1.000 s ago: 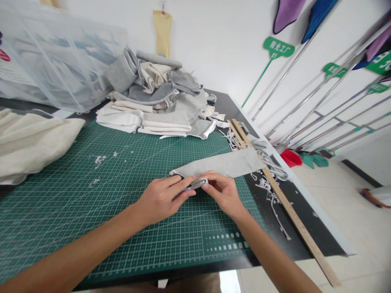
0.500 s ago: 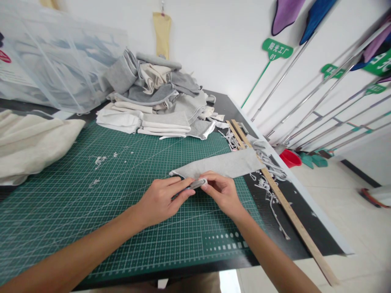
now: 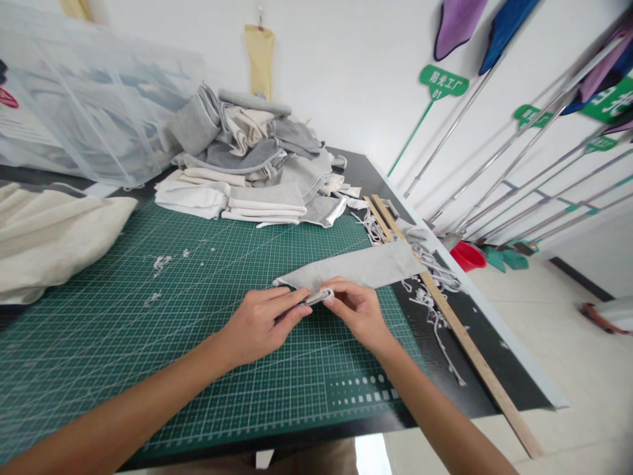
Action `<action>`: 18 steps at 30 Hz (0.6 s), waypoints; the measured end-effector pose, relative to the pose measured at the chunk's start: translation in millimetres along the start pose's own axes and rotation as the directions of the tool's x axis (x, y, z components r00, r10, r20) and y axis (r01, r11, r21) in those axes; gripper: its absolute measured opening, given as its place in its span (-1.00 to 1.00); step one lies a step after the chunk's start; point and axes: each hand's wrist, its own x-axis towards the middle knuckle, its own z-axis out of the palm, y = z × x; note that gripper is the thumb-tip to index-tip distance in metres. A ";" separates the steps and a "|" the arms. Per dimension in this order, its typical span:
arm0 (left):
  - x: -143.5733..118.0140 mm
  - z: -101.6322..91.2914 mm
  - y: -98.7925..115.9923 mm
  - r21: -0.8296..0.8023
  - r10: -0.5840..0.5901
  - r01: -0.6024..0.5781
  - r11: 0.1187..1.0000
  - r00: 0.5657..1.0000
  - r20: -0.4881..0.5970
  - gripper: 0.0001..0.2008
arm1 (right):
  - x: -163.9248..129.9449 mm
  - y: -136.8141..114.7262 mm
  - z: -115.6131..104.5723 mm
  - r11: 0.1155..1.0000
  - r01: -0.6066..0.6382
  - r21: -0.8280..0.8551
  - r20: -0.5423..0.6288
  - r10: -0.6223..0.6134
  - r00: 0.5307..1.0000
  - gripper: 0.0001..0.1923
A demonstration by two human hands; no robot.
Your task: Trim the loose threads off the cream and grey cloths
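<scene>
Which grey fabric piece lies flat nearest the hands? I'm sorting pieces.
The long grey strip spread on the green mat, touching both hands; the others sit heaped behind.

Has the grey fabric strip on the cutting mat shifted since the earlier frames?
No. The grey fabric strip keeps its place against the wooden ruler and the cutting mat grid; only the camera drifted slightly.

Single head-worn view, forward and down, close over the green cutting mat (image 3: 148, 330).
</scene>
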 end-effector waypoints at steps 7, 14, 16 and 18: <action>-0.5 0.9 -1.3 0.001 -0.011 0.011 1.000 1.000 -0.017 -0.74 | 0.9 0.4 -0.2 1.000 -0.002 -0.025 -0.011 0.002 1.000 -0.93; 3.8 -7.5 -0.2 -0.041 -0.103 0.101 0.994 0.993 -0.055 -0.79 | 0.9 2.6 -1.9 0.999 -0.027 -0.020 -0.034 0.027 0.999 -0.91; 5.9 -11.5 0.0 -0.067 -0.169 0.165 0.984 0.983 -0.070 -0.79 | 0.8 2.7 -1.9 0.999 -0.034 -0.024 -0.042 0.033 0.999 -0.89; 8.7 -17.4 -0.4 -0.085 -0.222 0.214 0.973 0.971 -0.089 -0.78 | 0.9 2.5 -1.7 0.999 -0.037 -0.032 -0.050 0.035 0.998 -0.87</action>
